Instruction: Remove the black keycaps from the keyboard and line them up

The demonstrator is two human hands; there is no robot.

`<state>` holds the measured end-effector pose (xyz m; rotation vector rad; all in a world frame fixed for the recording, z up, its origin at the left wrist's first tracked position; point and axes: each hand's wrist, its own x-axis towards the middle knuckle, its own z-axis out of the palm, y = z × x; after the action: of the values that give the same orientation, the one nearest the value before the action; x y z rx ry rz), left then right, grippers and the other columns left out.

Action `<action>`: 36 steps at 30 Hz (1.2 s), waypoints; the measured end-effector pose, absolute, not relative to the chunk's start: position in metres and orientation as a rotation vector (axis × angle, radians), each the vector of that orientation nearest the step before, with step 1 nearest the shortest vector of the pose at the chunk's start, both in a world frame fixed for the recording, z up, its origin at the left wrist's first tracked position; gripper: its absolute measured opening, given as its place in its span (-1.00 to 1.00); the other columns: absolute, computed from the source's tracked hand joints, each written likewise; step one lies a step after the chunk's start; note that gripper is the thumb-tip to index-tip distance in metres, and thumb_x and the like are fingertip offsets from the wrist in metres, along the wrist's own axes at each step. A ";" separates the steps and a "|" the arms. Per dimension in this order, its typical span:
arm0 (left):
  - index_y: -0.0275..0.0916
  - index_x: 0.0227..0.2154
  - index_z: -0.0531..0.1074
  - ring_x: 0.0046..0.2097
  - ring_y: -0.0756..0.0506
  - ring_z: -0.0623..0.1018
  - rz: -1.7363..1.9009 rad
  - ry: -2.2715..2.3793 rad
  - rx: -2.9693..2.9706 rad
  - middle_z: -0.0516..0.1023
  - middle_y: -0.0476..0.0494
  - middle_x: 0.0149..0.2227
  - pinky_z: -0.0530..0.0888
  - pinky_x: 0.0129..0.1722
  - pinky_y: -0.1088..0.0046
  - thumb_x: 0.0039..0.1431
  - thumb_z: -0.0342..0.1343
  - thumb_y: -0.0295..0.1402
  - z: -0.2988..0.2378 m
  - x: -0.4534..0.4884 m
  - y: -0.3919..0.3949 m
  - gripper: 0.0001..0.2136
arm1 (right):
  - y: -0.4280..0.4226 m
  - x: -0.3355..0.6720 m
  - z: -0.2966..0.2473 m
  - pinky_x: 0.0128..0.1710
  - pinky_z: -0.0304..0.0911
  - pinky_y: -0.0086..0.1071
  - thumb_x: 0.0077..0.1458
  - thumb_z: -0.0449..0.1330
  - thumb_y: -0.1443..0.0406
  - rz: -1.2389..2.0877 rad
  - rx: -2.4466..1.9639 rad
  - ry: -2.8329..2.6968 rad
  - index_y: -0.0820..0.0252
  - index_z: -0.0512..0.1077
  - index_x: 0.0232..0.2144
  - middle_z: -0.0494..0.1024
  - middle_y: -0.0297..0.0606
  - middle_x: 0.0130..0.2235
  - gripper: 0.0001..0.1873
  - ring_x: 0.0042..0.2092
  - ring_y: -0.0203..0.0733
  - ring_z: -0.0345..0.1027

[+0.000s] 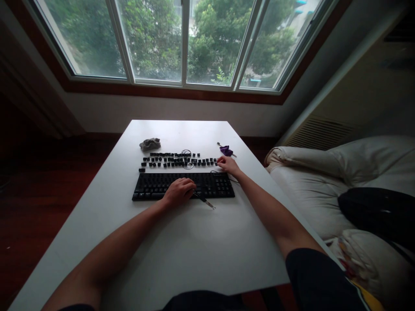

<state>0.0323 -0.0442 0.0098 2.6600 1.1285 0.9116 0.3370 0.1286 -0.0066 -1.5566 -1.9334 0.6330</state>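
Note:
A black keyboard [152, 186] lies on the white table, and some of its keys look stripped of their caps. My left hand [179, 192] rests over its middle, fingers curled around a slim keycap puller [204, 200] with a dark handle and a metal end that points toward the front right. Behind the keyboard, several loose black keycaps [173, 163] stand in rows. At the right end of these rows my right hand [228, 165] pinches a keycap; the fingers mostly hide it.
On the table [194, 250], a crumpled grey cloth [150, 144] lies at the back left. A purple cloth [226, 150] with a thin brush-like stick is at the back right. A thin cable [186, 152] loops among the keycaps. A pale sofa [301, 185] with a black bag [379, 211] stands right.

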 end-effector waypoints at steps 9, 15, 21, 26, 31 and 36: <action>-0.18 -0.24 0.52 -0.12 -0.12 0.50 0.865 1.104 2.680 0.58 -0.15 -0.17 0.40 -0.03 0.27 0.31 0.01 -0.39 0.011 0.033 -0.045 -0.83 | 0.136 0.332 -0.009 -0.22 0.29 -0.41 0.05 0.25 0.34 0.492 -1.660 -2.033 0.18 0.55 -0.28 0.63 -0.26 -0.28 -0.86 -0.27 -0.22 0.47; -0.19 -0.24 0.52 -0.12 -0.12 0.49 0.851 1.102 2.681 0.57 -0.16 -0.16 0.39 -0.04 0.27 0.32 0.00 -0.39 0.010 0.033 -0.044 -0.82 | 0.141 0.329 -0.013 -0.20 0.30 -0.39 0.05 0.25 0.34 0.457 -1.662 -2.036 0.18 0.53 -0.28 0.63 -0.24 -0.28 -0.86 -0.26 -0.20 0.47; -0.18 -0.23 0.55 -0.14 -0.12 0.48 0.865 1.093 2.650 0.56 -0.15 -0.17 0.38 -0.06 0.28 0.35 -0.01 -0.34 0.010 0.033 -0.043 -0.78 | 0.133 0.331 -0.009 -0.21 0.31 -0.36 0.08 0.23 0.30 0.437 -1.619 -1.969 0.16 0.51 -0.24 0.62 -0.25 -0.31 -0.84 -0.29 -0.21 0.46; -0.14 -0.17 0.59 -0.17 -0.11 0.47 0.990 1.223 2.505 0.53 -0.16 -0.28 0.40 -0.16 0.34 0.36 0.01 -0.27 0.012 0.032 -0.043 -0.76 | 0.100 0.325 0.004 -0.26 0.29 -0.34 0.15 0.17 0.26 0.366 -1.450 -1.925 0.16 0.52 -0.24 0.60 -0.25 -0.33 -0.83 -0.32 -0.18 0.43; -0.15 -0.17 0.61 -0.19 -0.11 0.52 1.100 1.293 2.240 0.57 -0.14 -0.28 0.41 -0.17 0.38 0.34 0.04 -0.26 0.013 0.030 -0.041 -0.76 | 0.046 0.303 0.017 -0.28 0.30 -0.35 0.21 0.12 0.26 0.402 -1.137 -2.054 0.16 0.50 -0.22 0.58 -0.25 -0.32 -0.82 -0.32 -0.19 0.41; -0.17 -0.14 0.61 -0.26 -0.10 0.56 1.187 1.292 1.901 0.62 -0.11 -0.31 0.43 -0.21 0.43 0.31 0.05 -0.20 0.011 0.027 -0.036 -0.73 | -0.004 0.279 0.025 -0.16 0.32 -0.30 0.26 0.11 0.29 0.349 -0.878 -2.299 0.13 0.49 -0.10 0.57 -0.19 -0.20 -0.79 -0.20 -0.15 0.43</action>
<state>0.0271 -0.0357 0.0106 1.9008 1.2921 1.1872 0.2795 -0.0040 0.0250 -0.8779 -2.2991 0.3492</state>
